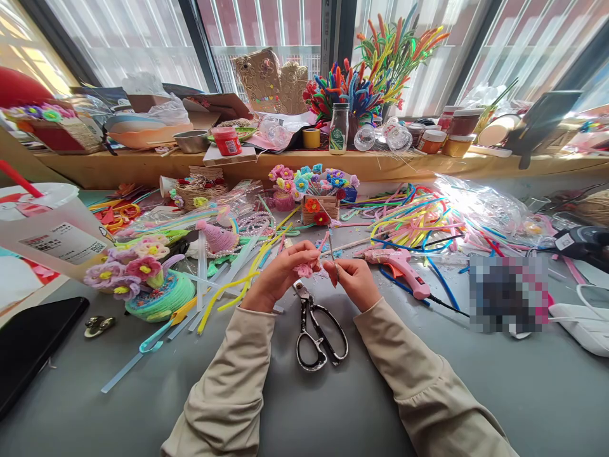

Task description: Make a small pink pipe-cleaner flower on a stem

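My left hand [288,271] is closed, pinching a small pink fuzzy pipe-cleaner flower [304,270] in its fingertips. Close beside it, my right hand [354,279] is closed around a thin, greyish, upright stick-like piece [332,244]; its exact kind is too small to tell. Both hands are raised slightly above the grey table [328,406], fingertips a short way apart. Below and between them lie black-handled scissors [321,330], their handles toward me and the blades partly hidden under the hands.
A pink glue gun [399,270] lies right of my right hand, near a pile of coloured pipe cleaners [419,219]. A flower box [321,206] stands ahead. Left are glue sticks [202,273], a flower-topped green piece [162,298], a drink cup [52,228] and a phone [38,343].
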### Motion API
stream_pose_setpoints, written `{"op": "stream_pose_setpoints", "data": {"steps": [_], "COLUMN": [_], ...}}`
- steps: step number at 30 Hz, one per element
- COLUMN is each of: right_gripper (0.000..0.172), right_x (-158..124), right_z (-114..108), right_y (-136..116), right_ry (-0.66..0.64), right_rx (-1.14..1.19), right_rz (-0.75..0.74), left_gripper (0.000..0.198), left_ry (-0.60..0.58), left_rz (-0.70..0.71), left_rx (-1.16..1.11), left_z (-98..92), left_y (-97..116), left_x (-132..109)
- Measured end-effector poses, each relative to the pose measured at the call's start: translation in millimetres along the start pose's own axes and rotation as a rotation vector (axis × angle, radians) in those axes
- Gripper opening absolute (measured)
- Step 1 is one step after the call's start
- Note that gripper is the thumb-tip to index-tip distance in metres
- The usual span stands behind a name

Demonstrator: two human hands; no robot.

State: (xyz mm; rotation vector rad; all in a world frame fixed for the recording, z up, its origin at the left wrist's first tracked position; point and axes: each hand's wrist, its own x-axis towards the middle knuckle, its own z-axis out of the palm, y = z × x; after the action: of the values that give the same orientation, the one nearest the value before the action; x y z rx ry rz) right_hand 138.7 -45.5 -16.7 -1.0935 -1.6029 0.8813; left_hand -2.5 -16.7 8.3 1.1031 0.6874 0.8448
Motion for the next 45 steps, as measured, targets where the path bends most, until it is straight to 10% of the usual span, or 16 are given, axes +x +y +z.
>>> {"op": "stream_pose_setpoints", "data": {"steps": [45], "right_gripper": [0.041], "right_x": [-0.9], "right_z": [4.2], "right_y": [2.3], "right_ry": [0.014], "right_rx": [-0.146], "right_rz": [0.006], "left_gripper": [0.011], "left_ry": [0.056], "left_rz": [0.041], "left_rx": [0.069], "left_z": [-0.2], "left_y": [-1.0], "left_x": [2.3]}}
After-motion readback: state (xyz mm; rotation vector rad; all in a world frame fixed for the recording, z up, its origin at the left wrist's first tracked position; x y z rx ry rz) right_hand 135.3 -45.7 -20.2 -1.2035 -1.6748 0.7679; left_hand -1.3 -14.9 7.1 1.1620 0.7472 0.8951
